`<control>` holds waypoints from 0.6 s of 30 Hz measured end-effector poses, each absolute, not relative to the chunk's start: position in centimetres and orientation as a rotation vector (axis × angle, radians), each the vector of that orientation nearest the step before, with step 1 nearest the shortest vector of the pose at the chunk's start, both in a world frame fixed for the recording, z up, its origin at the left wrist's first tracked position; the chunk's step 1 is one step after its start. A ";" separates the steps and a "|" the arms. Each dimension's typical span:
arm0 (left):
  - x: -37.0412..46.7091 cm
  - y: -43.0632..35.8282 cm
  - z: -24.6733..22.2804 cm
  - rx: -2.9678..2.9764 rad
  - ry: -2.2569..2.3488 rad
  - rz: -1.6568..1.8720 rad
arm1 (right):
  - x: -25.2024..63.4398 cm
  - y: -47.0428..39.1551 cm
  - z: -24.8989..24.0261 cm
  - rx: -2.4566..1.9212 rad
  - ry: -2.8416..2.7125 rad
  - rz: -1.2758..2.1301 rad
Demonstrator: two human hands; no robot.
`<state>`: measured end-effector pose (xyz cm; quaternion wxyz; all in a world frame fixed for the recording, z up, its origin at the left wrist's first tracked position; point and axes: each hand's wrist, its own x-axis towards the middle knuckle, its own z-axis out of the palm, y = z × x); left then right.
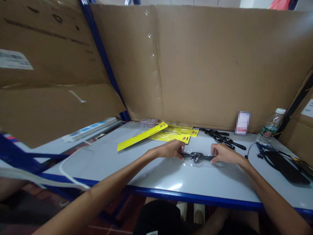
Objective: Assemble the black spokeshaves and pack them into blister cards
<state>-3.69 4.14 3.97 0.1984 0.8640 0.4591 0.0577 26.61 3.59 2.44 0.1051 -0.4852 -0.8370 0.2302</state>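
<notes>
A black wristwatch (pixel 196 157) lies stretched out sideways between my hands, low over the table, with clear plastic around it. My left hand (pixel 173 149) is closed on the left end of its strap. The right end of the strap is pinched in my right hand (pixel 223 153). Behind them, several more black watches (pixel 220 137) lie in a loose pile. Yellow printed cards (pixel 143 135) overlap to the left of that pile, and the longest one slants toward the front left.
A water bottle (pixel 271 127) stands at the back right, near a black phone (pixel 287 166) and cables. A pixelated upright item (pixel 242 123) leans by the cardboard wall (pixel 200 65). Purplish packets (pixel 148 122) sit at the back. A white power strip (pixel 90 129) lies left.
</notes>
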 end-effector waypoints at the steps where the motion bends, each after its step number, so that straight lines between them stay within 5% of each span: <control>1: -3.8 3.7 4.2 2.456 1.313 0.195 | 26.5 3.4 2.5 -1.417 -2.463 0.659; 18: -4.2 1.7 5.9 2.650 1.579 0.142 | 24.4 1.4 2.6 -1.406 -2.470 -0.267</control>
